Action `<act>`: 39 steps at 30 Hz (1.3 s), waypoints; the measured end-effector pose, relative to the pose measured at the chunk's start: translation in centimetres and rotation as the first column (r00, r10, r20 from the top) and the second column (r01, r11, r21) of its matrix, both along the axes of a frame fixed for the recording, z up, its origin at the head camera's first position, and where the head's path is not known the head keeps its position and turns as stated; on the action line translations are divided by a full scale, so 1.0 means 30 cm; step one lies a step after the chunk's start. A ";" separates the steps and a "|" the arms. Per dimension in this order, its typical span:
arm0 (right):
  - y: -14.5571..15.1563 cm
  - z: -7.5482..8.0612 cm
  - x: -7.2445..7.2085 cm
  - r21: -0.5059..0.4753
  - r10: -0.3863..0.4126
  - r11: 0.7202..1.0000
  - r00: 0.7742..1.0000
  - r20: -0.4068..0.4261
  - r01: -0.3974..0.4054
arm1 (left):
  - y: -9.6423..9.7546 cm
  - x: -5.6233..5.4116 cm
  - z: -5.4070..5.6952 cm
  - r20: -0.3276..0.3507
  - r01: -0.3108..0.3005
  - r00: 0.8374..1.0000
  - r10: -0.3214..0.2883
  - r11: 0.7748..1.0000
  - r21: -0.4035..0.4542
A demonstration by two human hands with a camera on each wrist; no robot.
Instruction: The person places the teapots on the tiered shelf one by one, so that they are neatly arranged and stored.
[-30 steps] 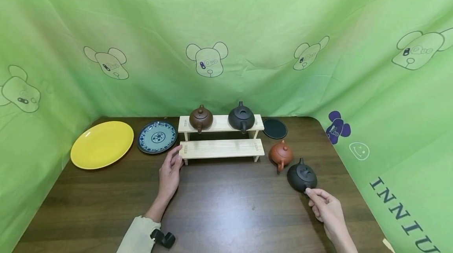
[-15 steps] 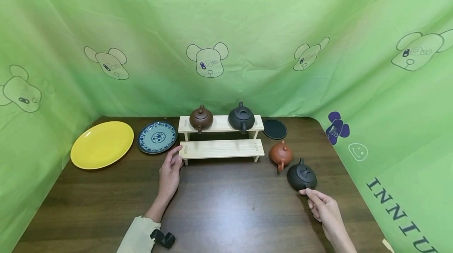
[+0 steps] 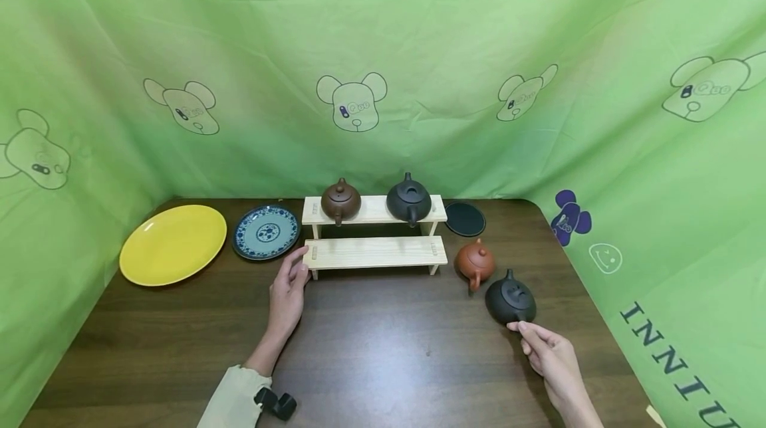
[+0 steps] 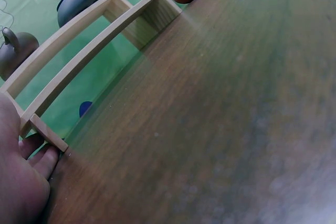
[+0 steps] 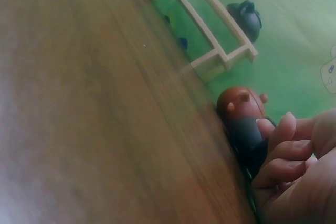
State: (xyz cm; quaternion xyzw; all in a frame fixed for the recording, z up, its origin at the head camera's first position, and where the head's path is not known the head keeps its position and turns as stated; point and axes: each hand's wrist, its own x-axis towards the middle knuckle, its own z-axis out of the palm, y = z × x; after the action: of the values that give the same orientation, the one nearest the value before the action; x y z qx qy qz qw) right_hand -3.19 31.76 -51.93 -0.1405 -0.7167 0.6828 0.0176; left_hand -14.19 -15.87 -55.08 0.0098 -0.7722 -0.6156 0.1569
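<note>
Left hand (image 3: 287, 294) grips wooden rack (image 3: 374, 252); right hand (image 3: 553, 356) pinches black teapot (image 3: 509, 300), 4 o'clock | head view alone shows pale sleeve (image 3: 232, 396), 7 o'clock | wood-grain table (image 3: 383, 341), green curtain (image 3: 353, 29) at 12 o'clock

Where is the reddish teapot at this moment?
In the head view, the reddish teapot stands right of the lower wooden shelf, left of the black teapot that the right hand pinches.

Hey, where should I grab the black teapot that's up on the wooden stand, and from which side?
Probably by its loop handle, coming from the front over the lower tier: the black teapot stands upright on the upper tier, with that handle facing the person's side.
</note>
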 end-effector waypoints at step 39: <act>-0.089 0.140 0.020 -0.225 -0.098 0.973 0.972 -0.214 0.048 | 0.009 0.003 0.011 0.012 -0.008 1.000 0.008 1.000 0.012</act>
State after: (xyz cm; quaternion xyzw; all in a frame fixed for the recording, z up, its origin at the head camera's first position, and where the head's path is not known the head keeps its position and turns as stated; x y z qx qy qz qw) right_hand -2.59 29.09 -47.74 -0.0901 -0.6253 0.7676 0.1080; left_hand -14.11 -15.61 -54.75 0.0178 -0.7695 -0.6194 0.1546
